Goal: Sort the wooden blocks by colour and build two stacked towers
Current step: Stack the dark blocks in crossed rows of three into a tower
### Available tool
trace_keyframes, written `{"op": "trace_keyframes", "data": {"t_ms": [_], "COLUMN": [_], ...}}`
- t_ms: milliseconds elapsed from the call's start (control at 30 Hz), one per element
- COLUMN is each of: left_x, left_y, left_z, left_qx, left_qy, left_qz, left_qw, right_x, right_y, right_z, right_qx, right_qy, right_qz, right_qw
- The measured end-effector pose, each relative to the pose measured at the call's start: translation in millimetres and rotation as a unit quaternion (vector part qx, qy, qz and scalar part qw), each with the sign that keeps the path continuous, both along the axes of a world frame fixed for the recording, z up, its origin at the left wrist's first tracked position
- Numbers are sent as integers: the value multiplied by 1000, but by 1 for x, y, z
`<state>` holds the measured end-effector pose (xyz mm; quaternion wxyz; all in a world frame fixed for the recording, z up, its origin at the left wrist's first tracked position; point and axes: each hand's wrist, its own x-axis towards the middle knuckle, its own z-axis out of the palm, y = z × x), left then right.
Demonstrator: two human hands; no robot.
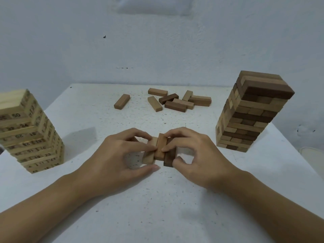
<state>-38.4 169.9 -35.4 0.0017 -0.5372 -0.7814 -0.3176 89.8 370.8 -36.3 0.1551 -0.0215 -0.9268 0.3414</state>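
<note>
Both hands are closing in: my left hand and right hand are pinching three brown blocks side by side, mid-worktop. I'm worrying that uneven squeezing is popping the middle block loose.

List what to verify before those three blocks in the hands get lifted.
1. Grip: left hand and right hand both pinch the three blocks: ok.
2. Block ends level: the dark one juts toward the camera: not ok.
3. Colour: brown shades, matching the brown tower: ok.
4. Tower top flat: ok.
5. Tower plumb: the wide-angle lens bends it: cannot tell.
6. Loose blocks lie off the likely route to that tower: ok.
</note>
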Motion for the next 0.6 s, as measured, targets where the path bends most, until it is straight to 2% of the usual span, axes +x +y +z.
{"op": "trace_keyframes", "data": {"t_ms": [233, 433, 600], "left_x": [-1, -1, -5], "left_y": [-2, 1, -3], "left_z": [2, 4, -1], "left_qx": [-23, -52, -65], "left_qy": [-68, -51, -33], "left_qz": [17, -16, 5], "left_qw": [997, 997, 997], "right_x": [4, 3, 7], "right_y": [7, 9, 11], "right_z": [4, 5, 16], "right_qx": [-28, -43, -13], "right_qy": [-42, -50, -109], "right_qz": [45, 82, 101], "right_qw": [998, 994, 989]}}
